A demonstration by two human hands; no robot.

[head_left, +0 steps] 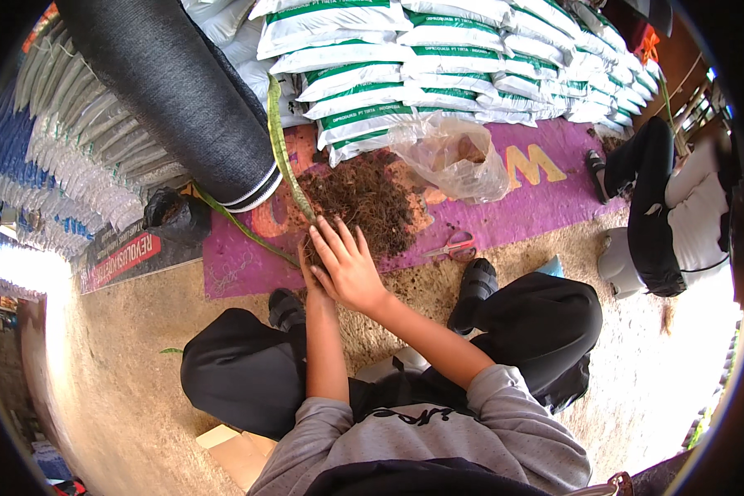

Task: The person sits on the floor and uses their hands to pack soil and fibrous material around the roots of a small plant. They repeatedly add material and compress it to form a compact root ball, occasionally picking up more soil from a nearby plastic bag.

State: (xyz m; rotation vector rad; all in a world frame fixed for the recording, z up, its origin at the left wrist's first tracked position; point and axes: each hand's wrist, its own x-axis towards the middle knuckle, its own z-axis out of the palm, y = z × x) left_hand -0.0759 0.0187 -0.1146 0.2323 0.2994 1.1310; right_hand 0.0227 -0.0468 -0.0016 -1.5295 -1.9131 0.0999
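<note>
A plant with long, strap-like green leaves rises beside my hands; one tall leaf (279, 145) stands up against a dark roll, and another leaf (252, 234) slants down to the left. Its base is hidden around my fingers. My right hand (345, 263) is open, fingers stretched out flat at the near edge of a brown pile of soil and fibre (360, 198). Partly covered by it, my left hand (310, 269) points upward, with dark soil between the two. Most of its fingers are hidden. Red-handled scissors (455, 246) lie to the right of the pile.
A clear plastic bag (463, 157) sits behind the pile on a purple banner (504, 223). White-and-green sacks (355, 91) are stacked at the back. A black mesh roll (169, 91) leans at left, near a black plastic bag (176, 217). Another person (670, 207) crouches at right.
</note>
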